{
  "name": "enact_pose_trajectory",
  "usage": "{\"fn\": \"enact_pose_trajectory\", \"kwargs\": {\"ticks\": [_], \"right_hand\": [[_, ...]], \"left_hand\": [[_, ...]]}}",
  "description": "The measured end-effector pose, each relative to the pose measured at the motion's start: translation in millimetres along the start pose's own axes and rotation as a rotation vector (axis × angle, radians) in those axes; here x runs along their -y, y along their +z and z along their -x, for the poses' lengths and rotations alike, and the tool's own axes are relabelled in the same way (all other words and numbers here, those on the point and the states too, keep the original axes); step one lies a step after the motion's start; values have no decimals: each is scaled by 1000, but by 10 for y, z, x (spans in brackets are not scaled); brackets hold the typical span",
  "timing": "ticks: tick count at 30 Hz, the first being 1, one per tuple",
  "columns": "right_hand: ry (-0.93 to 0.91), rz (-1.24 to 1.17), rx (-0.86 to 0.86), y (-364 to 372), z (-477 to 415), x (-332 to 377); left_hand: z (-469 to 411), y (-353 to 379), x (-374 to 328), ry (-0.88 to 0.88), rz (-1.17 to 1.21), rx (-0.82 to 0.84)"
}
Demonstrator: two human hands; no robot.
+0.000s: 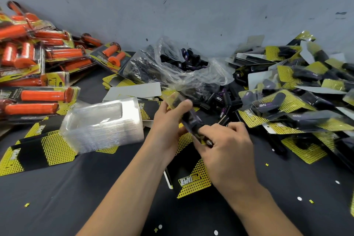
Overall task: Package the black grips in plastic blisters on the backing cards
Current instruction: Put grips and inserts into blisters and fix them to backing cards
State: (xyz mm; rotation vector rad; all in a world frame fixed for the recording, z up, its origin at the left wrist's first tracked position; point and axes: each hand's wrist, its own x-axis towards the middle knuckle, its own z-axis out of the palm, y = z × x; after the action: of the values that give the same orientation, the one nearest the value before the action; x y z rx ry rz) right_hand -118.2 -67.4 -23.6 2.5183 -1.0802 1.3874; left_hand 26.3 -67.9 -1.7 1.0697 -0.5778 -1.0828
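Left grip (169, 119) and right grip (226, 140) both closed round one blister pack (188, 117), above backing card (193, 180)

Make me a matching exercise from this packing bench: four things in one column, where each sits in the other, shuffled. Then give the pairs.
Things:
1. packaged orange grips
2. stack of empty blisters
3. clear bag of loose black grips
4. pile of packaged black grips

Places:
A. far centre, by the wall
B. right side
C. far left
D. just left of the left hand

Pairs: 1-C, 2-D, 3-A, 4-B
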Motion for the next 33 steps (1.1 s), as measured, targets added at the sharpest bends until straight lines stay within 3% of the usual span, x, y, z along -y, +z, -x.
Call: {"fn": "enact_pose_trajectory", "kwargs": {"ticks": [3, 6, 9, 11, 14, 16, 20, 25, 27, 29, 31, 33], "right_hand": [[166, -251, 168, -5, 5, 23], [403, -561, 386, -29, -14, 9], [701, -858, 276, -14, -25, 39], [836, -887, 251, -27, -43, 28], [881, -1016, 339, -29, -51, 1], [885, -1045, 307, -33, -59, 0], [871, -956, 156, -31, -62, -27], [805, -893, 231, -94, -84, -69], [749, -672, 141, -185, -111, -165], [614, -228, 75, -324, -158, -340], [589, 157, 301, -441, -179, -489], [675, 252, 657, -488, -169, -517]], "left_hand": [[-21, -26, -43, -83, 195, -80], [-41, -76, -83, -136, 344, -16], [-13, -91, -95, -149, 373, 120], [1, -87, -87, -140, 380, 212], [-4, -81, -77, -120, 315, 291], [-4, -78, -54, -108, 231, 278], [21, -70, 12, -100, 8, 231], [21, -21, 0, -59, 59, 151], [2, -59, -16, -67, 94, 80], [-33, -103, -26, -85, 90, 16], [-66, -119, -18, -92, 79, -40], [-89, -117, 1, -95, 74, -84]]}}
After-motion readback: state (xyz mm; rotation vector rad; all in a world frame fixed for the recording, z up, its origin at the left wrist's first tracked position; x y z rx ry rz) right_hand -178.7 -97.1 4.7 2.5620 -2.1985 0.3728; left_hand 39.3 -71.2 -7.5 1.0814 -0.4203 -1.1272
